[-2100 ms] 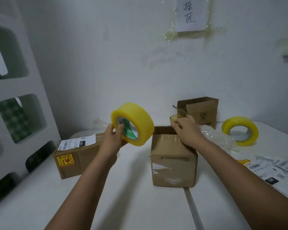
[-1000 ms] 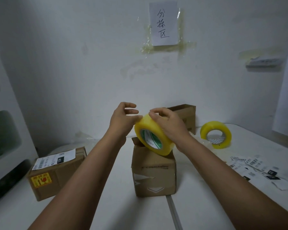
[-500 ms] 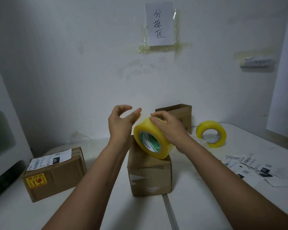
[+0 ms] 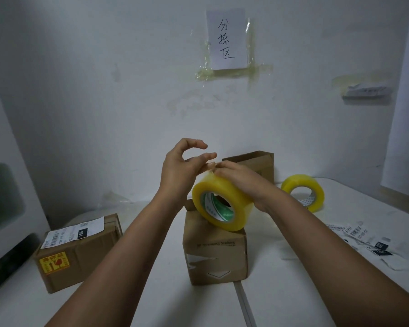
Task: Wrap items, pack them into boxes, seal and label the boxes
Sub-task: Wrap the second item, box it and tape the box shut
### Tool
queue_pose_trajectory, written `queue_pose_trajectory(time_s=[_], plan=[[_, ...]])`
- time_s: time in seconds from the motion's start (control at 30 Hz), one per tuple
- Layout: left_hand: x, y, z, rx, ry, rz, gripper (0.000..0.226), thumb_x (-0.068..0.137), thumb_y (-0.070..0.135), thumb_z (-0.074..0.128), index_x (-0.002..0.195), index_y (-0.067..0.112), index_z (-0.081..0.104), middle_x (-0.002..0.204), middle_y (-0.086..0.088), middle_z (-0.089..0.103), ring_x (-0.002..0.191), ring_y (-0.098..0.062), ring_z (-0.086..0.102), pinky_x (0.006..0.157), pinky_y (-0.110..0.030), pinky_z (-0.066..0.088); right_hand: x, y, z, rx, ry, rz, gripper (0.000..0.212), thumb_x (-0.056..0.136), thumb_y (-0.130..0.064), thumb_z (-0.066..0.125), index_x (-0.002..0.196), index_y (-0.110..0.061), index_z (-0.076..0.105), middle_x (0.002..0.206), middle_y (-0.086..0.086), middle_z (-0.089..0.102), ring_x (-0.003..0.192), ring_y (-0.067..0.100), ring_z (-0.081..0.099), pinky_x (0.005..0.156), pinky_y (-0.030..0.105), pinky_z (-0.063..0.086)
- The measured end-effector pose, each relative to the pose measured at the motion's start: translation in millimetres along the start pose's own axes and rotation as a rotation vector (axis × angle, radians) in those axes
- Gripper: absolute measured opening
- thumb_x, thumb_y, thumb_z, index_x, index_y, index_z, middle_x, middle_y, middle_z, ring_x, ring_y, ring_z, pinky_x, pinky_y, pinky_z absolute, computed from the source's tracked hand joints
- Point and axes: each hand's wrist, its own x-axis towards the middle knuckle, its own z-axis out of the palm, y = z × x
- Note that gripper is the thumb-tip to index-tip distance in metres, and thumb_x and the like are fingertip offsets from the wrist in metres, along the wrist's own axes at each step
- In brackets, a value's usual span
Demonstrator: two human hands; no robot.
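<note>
Reading "分拣区", wall sign (image 4: 227,40) above hands (image 4: 236,180).

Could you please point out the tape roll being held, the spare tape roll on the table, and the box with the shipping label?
held tape roll (image 4: 224,197), head view, on its yellow outer band.
spare tape roll (image 4: 316,187), head view, on its upper right rim.
labelled cardboard box (image 4: 80,263), head view, on its brown front face.

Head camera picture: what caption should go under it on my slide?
Right hand holds a yellow tape roll on a small cardboard box while the left hand picks at its top.
</note>
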Motion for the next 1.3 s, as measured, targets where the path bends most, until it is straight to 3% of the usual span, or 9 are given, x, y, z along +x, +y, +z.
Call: queue_pose_trajectory(time_s=[0.27, 0.37, 0.43, 0.57, 0.73, 0.83, 0.97, 1.1, 1.3], plan=[[9.5, -9.9, -16.3, 0.294, -0.091, 0.230, 0.014, 0.095, 0.001, 0.059, 0.100, 0.012, 0.065, 0.123, 0.003, 0.060, 0.092, -0.007, 0.071, 0.075, -0.021, 0.057, 0.7, -7.2, -13.6, 0.034, -0.026, 0.096, 0.011, 0.091, -0.039, 0.058, 0.100, -0.038, 0.065, 0.119, -0.003, 0.055, 0.108, 0.026, 0.052, 0.097, 0.048, 0.048], [12.3, -24.4, -25.5, 0.555, 0.079, 0.311, 0.018, 0.095, 0.005, 0.058, 0.101, 0.020, 0.066, 0.115, 0.009, 0.066, 0.093, -0.002, 0.067, 0.080, -0.014, 0.051, 1.6, -5.5, -11.0, 0.024, 0.039, 0.092, 0.012, 0.093, -0.040, 0.054, 0.100, -0.035, 0.064, 0.118, -0.006, 0.056, 0.105, 0.022, 0.053, 0.090, 0.040, 0.049], [11.7, -44.2, -35.9, 0.623, 0.127, 0.174, 0.018, 0.097, 0.013, 0.056, 0.105, 0.025, 0.066, 0.114, 0.009, 0.067, 0.096, -0.006, 0.066, 0.075, -0.017, 0.047, 0.7, -2.2, -10.8, 0.032, 0.083, 0.077, 0.013, 0.096, -0.038, 0.052, 0.101, -0.033, 0.062, 0.116, -0.006, 0.056, 0.102, 0.019, 0.053, 0.081, 0.034, 0.048], [-9.5, -100.8, -47.4, 0.696, -0.300, -0.147, 0.026, 0.100, 0.029, 0.053, 0.122, 0.029, 0.068, 0.124, 0.010, 0.067, 0.117, -0.010, 0.059, 0.095, -0.027, 0.045, -5.4, 2.7, -15.2, 0.050, 0.129, 0.025, 0.012, 0.098, -0.034, 0.050, 0.098, -0.030, 0.061, 0.107, -0.007, 0.057, 0.095, 0.015, 0.053, 0.072, 0.030, 0.045], [-32.2, -121.4, -57.4, 0.614, -0.379, -0.204, 0.026, 0.092, 0.039, 0.065, 0.117, 0.036, 0.072, 0.123, 0.023, 0.064, 0.114, 0.008, 0.053, 0.095, -0.015, 0.039, 0.0, -7.4, -28.5, 0.014, 0.101, -0.028, 0.011, 0.092, -0.035, 0.057, 0.092, -0.029, 0.066, 0.108, -0.001, 0.066, 0.101, 0.027, 0.063, 0.090, 0.047, 0.055], [-32.7, -126.6, -58.8, 0.555, -0.387, -0.194, 0.023, 0.090, 0.033, 0.069, 0.113, 0.031, 0.074, 0.123, 0.022, 0.064, 0.104, 0.017, 0.053, 0.089, -0.004, 0.036, 10.8, -11.5, -27.3, -0.127, 0.028, -0.085, 0.013, 0.092, -0.032, 0.057, 0.096, -0.025, 0.068, 0.104, -0.005, 0.066, 0.098, 0.022, 0.063, 0.086, 0.041, 0.055], [-29.0, -134.8, -57.0, 0.482, -0.393, -0.221, 0.016, 0.091, 0.032, 0.068, 0.104, 0.033, 0.077, 0.126, 0.022, 0.061, 0.114, 0.008, 0.053, 0.096, -0.017, 0.038, 26.8, -19.7, -18.8, -0.296, -0.128, -0.145, 0.012, 0.091, -0.030, 0.059, 0.092, -0.026, 0.070, 0.091, -0.012, 0.066, 0.089, 0.013, 0.061, 0.078, 0.030, 0.052], [-26.7, -138.8, -61.1, 0.463, -0.398, -0.258, 0.017, 0.090, 0.038, 0.068, 0.105, 0.042, 0.076, 0.138, 0.017, 0.057, 0.125, 0.000, 0.052, 0.109, -0.032, 0.040, 45.4, -36.3, -13.7, -0.444, -0.258, -0.161, 0.010, 0.090, -0.032, 0.061, 0.091, -0.029, 0.070, 0.084, -0.018, 0.064, 0.083, 0.009, 0.060, 0.078, 0.030, 0.052], [-26.9, -142.0, -60.9, 0.482, -0.382, -0.213, 0.014, 0.090, 0.041, 0.068, 0.100, 0.040, 0.077, 0.130, 0.019, 0.063, 0.120, -0.003, 0.056, 0.106, -0.037, 0.044, 67.0, -34.8, 5.9, -0.547, -0.281, -0.143, 0.010, 0.089, -0.032, 0.062, 0.092, -0.029, 0.071, 0.086, -0.016, 0.063, 0.084, 0.010, 0.059, 0.078, 0.031, 0.051]])
